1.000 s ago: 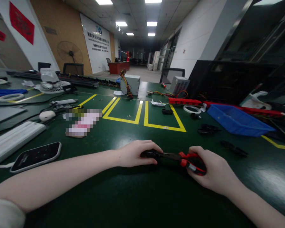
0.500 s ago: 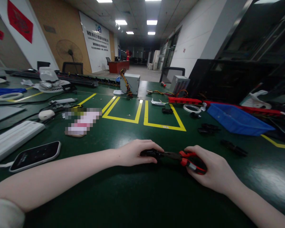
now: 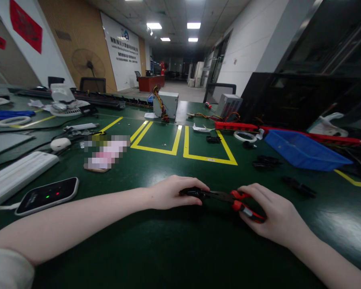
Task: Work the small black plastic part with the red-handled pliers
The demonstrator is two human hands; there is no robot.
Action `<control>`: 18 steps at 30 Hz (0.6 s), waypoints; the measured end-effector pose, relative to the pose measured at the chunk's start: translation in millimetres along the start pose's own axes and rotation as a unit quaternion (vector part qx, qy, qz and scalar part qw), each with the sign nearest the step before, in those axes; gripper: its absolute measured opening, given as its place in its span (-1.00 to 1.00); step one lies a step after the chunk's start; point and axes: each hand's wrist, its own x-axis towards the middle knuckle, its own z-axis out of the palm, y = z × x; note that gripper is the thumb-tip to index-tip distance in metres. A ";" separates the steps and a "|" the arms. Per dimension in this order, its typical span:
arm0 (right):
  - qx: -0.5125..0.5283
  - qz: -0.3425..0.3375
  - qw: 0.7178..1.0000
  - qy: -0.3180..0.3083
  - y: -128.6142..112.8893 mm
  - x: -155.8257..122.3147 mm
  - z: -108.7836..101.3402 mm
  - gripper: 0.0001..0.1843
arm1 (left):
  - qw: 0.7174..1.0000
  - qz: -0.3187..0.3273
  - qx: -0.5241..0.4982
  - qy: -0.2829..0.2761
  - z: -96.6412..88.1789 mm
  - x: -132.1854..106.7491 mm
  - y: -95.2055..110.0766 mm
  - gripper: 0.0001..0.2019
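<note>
My left hand is closed around a small black part, whose exact kind I cannot make out. From the other side, my right hand grips a pair of pliers by their red and black handles. The dark jaws point left and meet the end of the black part between my hands. Whether they bite on it is too small to tell. Both hands are just above the green table.
Several black parts lie to the right, near a blue bin. Yellow tape marks boxes ahead. A power supply stands at the back. On the left are a phone, a white power strip and a black-faced device.
Both hands, the pliers and the black part appear slightly further right, as the whole view has shifted a little. Green and red lights now show on the device at left. The grips are the same.
</note>
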 end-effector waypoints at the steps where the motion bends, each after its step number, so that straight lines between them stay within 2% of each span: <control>1: -0.012 -0.004 1.000 0.002 -0.1 -0.3 0.3 -0.63 | 1.000 -0.003 -0.005 0.005 0.3 -0.3 -0.3 -0.65; 12: -0.050 0.003 0.999 0.013 1.2 -0.5 -0.2 -0.59 | 1.000 -0.019 -0.007 0.014 0.9 -1.5 -1.2 -0.70; 18: -0.060 0.003 0.998 0.008 -1.2 2.7 -1.1 -0.64 | 1.000 -0.024 -0.013 0.014 0.6 -1.5 0.7 -0.70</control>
